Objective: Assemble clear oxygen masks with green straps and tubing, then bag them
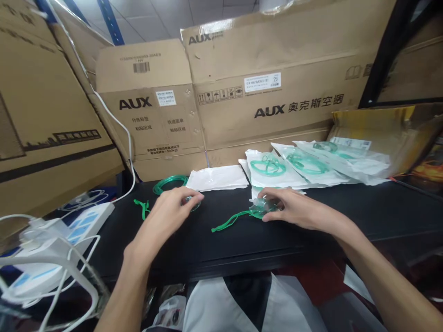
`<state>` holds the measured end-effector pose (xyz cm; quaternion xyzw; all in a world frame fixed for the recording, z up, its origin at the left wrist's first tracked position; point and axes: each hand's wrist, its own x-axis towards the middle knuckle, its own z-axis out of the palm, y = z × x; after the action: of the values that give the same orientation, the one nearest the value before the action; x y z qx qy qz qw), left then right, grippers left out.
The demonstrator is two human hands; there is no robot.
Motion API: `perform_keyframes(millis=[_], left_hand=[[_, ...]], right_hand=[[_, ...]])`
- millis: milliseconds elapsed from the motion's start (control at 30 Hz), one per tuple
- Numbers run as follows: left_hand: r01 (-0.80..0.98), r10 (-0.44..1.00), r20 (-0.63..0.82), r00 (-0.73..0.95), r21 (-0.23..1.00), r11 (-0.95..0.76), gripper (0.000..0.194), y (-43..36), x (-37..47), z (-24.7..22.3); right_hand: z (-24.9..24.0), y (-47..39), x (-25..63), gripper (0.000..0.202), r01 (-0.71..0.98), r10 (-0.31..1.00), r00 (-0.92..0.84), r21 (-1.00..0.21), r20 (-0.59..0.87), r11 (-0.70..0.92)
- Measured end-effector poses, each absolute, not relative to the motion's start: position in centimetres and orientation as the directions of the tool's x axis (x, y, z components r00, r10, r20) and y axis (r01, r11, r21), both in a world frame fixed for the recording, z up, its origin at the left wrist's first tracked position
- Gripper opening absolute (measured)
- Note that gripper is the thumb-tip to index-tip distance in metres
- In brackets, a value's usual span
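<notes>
My right hand (282,205) is closed around a clear green oxygen mask (258,213) just above or on the black table. The mask's green elastic strap (226,223) trails to the left across the tabletop. Thumb and fingers of my left hand (176,203) are pinched on a small clear plastic part (194,205), mostly hidden by the hand. Behind that hand lies a coil of green tubing (159,186). Another green strap (142,208) shows beside the left wrist; what it joins is hidden.
White packets (266,167) with green tubing lie at the back right, beside a flat white packet (218,179). Large cardboard boxes (228,120) wall off the back and left. A white power strip (92,221) and loose cables are at left.
</notes>
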<state>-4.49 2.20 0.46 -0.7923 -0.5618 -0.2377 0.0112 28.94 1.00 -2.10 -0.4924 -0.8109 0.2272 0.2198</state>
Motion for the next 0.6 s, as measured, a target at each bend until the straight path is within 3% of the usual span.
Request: perform_keyframes(millis=[67,167,400,600], left_hand=[[0.964,0.92,0.352,0.174,0.13,-0.232,0.038,4.8,-6.6,1.4],[0.988,0.958,0.266,0.109,0.079,-0.134,0.035,9.8,-9.7,2.0],[0.992,0.992,0.05,0.112,0.054,-0.115,0.032,16.2,-13.2,0.4],[0.997,0.998,0.007,0.066,0.035,-0.066,0.032,16.8,-14.3,0.5]], right_hand=[[-2.1,0.8,28.8,0.039,0.715,0.907,-0.402,-0.576,0.125,0.396],[-2.1,0.7,28.7,0.043,0.743,0.927,-0.363,-0.571,0.093,0.348],[-2.5,0.7,28.9,0.048,0.758,0.932,-0.353,-0.556,0.088,0.34],[-2.6,0.9,28.9,0.049,0.76,0.923,-0.372,-0.539,0.095,0.362]])
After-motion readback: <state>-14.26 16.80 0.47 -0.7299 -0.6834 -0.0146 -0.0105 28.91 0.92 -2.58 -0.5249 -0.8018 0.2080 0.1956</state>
